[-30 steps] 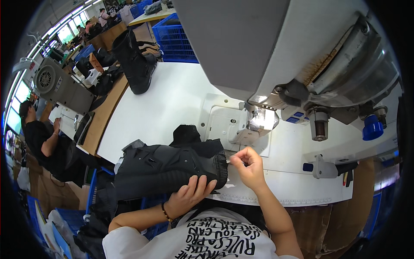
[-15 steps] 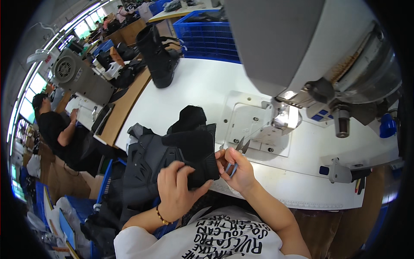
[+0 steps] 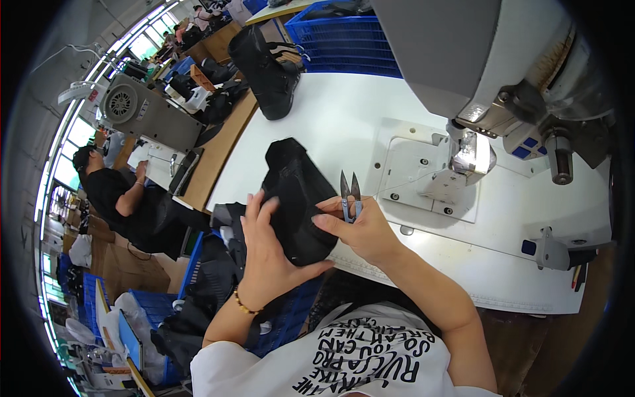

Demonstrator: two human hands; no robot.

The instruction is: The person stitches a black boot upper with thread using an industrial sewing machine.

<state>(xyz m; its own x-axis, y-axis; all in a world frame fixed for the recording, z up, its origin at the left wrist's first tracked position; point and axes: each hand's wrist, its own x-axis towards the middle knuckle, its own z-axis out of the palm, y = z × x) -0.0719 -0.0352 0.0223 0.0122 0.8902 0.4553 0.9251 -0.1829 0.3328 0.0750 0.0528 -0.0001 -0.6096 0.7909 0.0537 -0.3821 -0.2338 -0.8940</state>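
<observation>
A black boot upper [image 3: 297, 198] stands tilted above the near left part of the white sewing table. My left hand [image 3: 271, 251] braces it from the left, thumb along its lower edge and fingers against its side; the fingertips are slightly blurred. My right hand [image 3: 360, 228] holds small thread snips [image 3: 350, 198], blades pointing away from me and apart. The thumb and forefinger of that hand also touch the upper's right edge. A thin thread runs from near the snips toward the sewing machine's arm [image 3: 456, 172].
The large machine head [image 3: 436, 53] overhangs the right side. A finished-looking black boot [image 3: 268, 73] stands at the table's back left, beside a blue crate [image 3: 347, 40]. More dark pieces [image 3: 218, 264] lie in a blue crate at lower left. A co-worker [image 3: 119, 192] sits at left.
The upper has been turned, so its moulded outer side no longer faces me. My left hand has shifted to its left side. The snips now stand more upright, and the whole view has shifted.
</observation>
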